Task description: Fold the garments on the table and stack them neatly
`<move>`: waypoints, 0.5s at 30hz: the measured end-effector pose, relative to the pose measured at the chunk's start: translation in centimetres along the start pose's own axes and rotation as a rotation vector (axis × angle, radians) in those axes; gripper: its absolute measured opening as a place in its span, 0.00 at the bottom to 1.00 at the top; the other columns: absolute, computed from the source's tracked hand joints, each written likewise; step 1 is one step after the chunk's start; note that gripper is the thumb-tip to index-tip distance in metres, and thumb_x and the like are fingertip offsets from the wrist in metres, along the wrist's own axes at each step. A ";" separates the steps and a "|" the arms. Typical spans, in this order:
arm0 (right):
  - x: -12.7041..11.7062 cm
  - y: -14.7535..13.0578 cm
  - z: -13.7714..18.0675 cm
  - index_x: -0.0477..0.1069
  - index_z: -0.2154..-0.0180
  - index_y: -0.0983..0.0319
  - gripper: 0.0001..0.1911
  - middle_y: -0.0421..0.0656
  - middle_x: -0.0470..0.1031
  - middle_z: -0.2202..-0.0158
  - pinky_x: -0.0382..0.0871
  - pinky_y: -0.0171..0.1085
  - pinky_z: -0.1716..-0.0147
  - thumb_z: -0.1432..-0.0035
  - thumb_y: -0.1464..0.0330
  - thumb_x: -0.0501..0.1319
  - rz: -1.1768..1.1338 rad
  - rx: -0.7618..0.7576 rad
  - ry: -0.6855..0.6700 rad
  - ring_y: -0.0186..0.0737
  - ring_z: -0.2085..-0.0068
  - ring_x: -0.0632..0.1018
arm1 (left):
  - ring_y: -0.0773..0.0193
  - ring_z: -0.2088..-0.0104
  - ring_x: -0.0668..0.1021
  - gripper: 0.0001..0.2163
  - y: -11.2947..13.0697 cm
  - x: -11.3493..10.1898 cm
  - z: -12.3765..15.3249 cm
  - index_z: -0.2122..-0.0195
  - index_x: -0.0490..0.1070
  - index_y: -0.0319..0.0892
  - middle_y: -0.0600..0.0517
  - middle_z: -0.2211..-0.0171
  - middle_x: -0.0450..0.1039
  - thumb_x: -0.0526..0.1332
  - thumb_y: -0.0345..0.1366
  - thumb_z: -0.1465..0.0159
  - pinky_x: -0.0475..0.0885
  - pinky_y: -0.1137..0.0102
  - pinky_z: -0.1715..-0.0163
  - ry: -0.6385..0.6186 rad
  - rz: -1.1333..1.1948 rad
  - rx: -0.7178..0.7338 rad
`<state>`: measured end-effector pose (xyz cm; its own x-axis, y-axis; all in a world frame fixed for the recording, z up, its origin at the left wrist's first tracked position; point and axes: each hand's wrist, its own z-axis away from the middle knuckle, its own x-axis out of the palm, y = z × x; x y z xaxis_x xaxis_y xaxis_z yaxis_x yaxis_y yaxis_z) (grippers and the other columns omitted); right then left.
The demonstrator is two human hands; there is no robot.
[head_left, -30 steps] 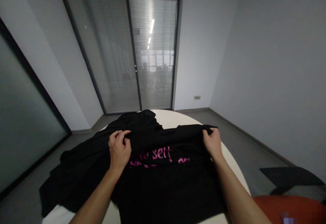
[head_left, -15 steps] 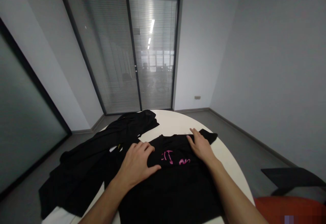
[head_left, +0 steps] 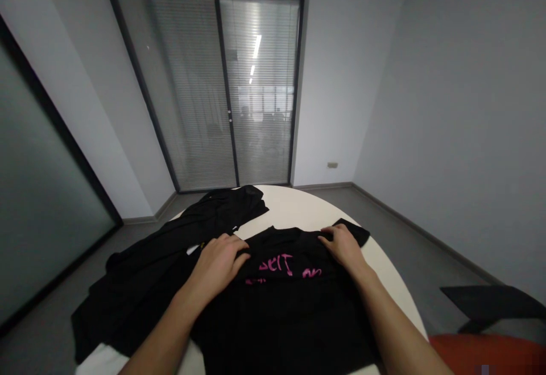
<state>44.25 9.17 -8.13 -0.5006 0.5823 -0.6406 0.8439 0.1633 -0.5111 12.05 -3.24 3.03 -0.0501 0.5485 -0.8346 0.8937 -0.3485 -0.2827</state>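
Observation:
A black T-shirt (head_left: 290, 318) with pink lettering on its chest lies spread on the round white table, its neckline on the far side. My left hand (head_left: 222, 261) is at the shirt's left shoulder, its fingers curled down and its thumb close to them, closed on the cloth. At the right shoulder, the thumb and fingers of my right hand (head_left: 342, 244) pinch the fabric beside the short sleeve (head_left: 354, 231). Part of the left sleeve is hidden behind my left hand.
A heap of black clothing (head_left: 157, 255) covers the left side of the table (head_left: 294, 204), with a white cloth piece (head_left: 102, 359) at its near end. A red chair (head_left: 478, 352) with a black armrest (head_left: 490, 301) stands right. Glass doors (head_left: 205, 90) are beyond.
My left hand has shifted left to the shoulder, uncovering more pink lettering, and its thumb has drawn in. My right hand has moved slightly right, and its spread fingers have closed on the cloth.

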 end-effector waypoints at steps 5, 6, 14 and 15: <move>-0.7 -0.3 0.1 0.80 0.54 0.62 0.14 0.51 0.73 0.55 0.67 0.38 0.51 0.37 0.64 0.61 0.035 -0.031 0.023 0.45 0.55 0.76 | 0.54 0.54 0.76 0.16 -3.9 -1.2 -2.1 0.50 0.77 0.44 0.45 0.54 0.73 0.54 0.43 0.30 0.72 0.64 0.53 0.261 -0.130 -0.265; -1.1 -0.5 0.2 0.81 0.55 0.62 0.13 0.51 0.73 0.56 0.66 0.38 0.51 0.36 0.64 0.61 0.050 -0.028 0.049 0.46 0.54 0.76 | 0.53 0.55 0.77 0.16 -4.8 -1.5 -2.5 0.49 0.77 0.44 0.45 0.54 0.73 0.53 0.44 0.30 0.73 0.63 0.53 0.252 -0.128 -0.333; -3.8 -3.5 -0.6 0.76 0.51 0.59 0.18 0.52 0.76 0.60 0.67 0.43 0.60 0.31 0.58 0.52 0.129 0.073 0.147 0.53 0.56 0.77 | 0.56 0.70 0.82 0.11 -10.8 -2.3 -7.6 0.60 0.79 0.43 0.48 0.71 0.80 0.58 0.39 0.34 0.75 0.67 0.65 0.071 0.248 -0.516; -3.7 -3.8 -1.1 0.74 0.50 0.59 0.19 0.52 0.77 0.61 0.67 0.43 0.61 0.31 0.58 0.51 0.094 0.112 0.121 0.53 0.57 0.78 | 0.58 0.74 0.81 0.11 -11.4 -2.1 -8.3 0.60 0.78 0.42 0.49 0.74 0.79 0.57 0.39 0.34 0.75 0.69 0.70 0.072 0.298 -0.528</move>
<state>43.11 7.26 -3.13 -0.3881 0.6832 -0.6186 0.8556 0.0177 -0.5173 5.69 5.91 11.91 0.2499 0.5416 -0.8027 0.9659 -0.0814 0.2458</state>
